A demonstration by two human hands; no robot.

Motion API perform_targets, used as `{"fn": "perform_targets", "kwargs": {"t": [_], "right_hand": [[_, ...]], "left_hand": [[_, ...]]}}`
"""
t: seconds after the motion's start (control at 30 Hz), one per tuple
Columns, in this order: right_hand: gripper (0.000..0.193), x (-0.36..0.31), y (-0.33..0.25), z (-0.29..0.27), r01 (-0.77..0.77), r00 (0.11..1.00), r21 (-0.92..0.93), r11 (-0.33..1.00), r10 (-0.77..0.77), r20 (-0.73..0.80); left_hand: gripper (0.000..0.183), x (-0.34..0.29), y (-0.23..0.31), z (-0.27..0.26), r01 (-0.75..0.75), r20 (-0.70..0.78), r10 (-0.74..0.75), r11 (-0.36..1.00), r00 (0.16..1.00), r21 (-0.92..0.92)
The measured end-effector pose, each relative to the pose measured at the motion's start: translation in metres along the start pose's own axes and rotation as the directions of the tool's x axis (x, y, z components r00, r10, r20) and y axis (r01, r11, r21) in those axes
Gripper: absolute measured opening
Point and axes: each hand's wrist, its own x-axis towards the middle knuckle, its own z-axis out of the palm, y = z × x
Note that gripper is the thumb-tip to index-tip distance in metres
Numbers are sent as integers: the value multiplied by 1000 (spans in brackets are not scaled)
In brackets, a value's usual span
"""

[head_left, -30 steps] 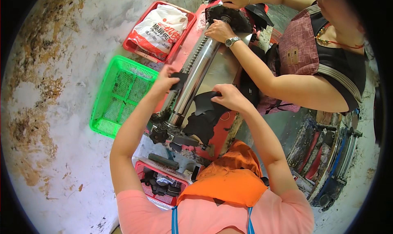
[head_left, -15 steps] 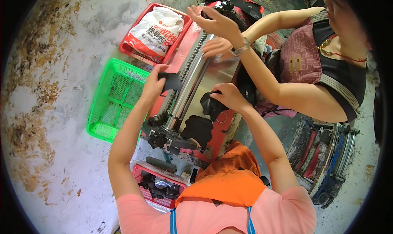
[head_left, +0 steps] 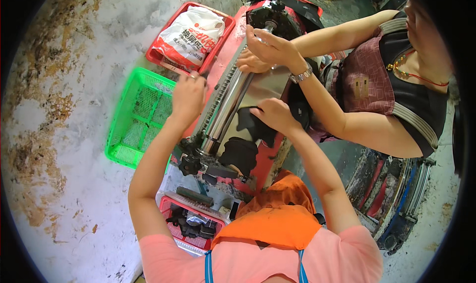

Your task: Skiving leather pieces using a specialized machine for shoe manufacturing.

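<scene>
My left hand is raised on the left side of a roller machine, near the rim of a green plastic basket. Its fingers are curled together, and what they hold, if anything, is hidden. On the other side of the shiny roller, my right hand pinches the edge of a limp black sheet piece over the metal plate. A second black piece lies flat at the machine's near end.
Across the machine, a co-worker's hands are over the roller. A red basket holds a white plastic bag. Near my left side stands a pink basket of black pieces. More rollers stand at the right.
The black piece that showed in my left hand is out of sight, and that hand's fingers have curled in. The co-worker's hands have come lower and closer together over the roller.
</scene>
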Motion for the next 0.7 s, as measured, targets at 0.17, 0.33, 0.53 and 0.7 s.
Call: {"fn": "perform_targets", "kwargs": {"t": [0.17,0.33,0.53,0.7], "right_hand": [[24,-2,-12,2,-8,998,284,959,-8,57],[24,-14,2,-12,-107,990,245,964,81,115],[35,4,-24,10,-1,1000,-16,1000,0,-23],[35,-12,-16,-11,-21,1000,-96,995,19,-19]], "left_hand": [[23,-15,-21,69,278,337,-82,760,938,-587],[29,-13,-29,52,478,457,-225,47,861,-877],[21,-26,-13,53,260,345,-39,738,938,-623],[24,-34,-22,57,448,395,-213,478,894,-756]]}}
